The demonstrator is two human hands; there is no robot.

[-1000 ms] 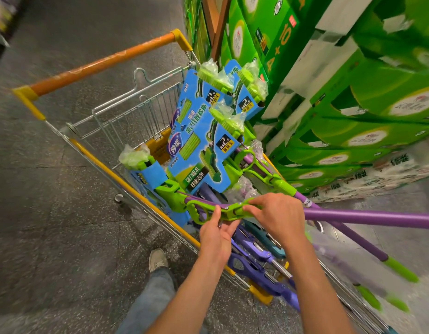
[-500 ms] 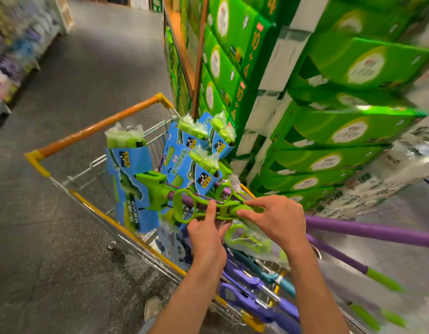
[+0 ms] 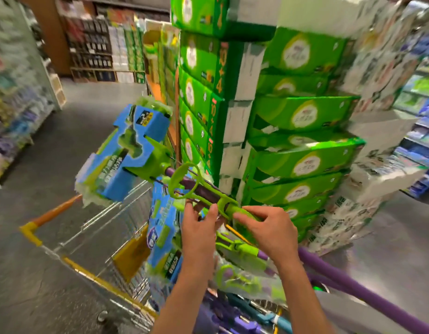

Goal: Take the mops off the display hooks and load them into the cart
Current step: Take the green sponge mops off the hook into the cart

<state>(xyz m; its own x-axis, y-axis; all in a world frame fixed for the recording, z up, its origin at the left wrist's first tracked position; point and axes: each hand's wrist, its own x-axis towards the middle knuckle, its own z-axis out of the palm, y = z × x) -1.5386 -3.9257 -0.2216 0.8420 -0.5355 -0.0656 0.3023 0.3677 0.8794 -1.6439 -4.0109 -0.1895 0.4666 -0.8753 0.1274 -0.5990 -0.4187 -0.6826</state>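
Mop up over the cart, green boxes crowding the right

Open grey floor on the left, and the cart with its orange push bar sits below. On the right a tall stack of green boxes stands just beside the cart (tight on that side). More packaged mops lie in the cart, purple poles sticking out lower right. The raised mop is tilted, its blue-sleeved head up left above the cart's rim. The left hand has its fingers curled onto the green wringer lever, and the right hand pinches the green collar on the pole, fingers bent round it. Frame is pretty blurry.
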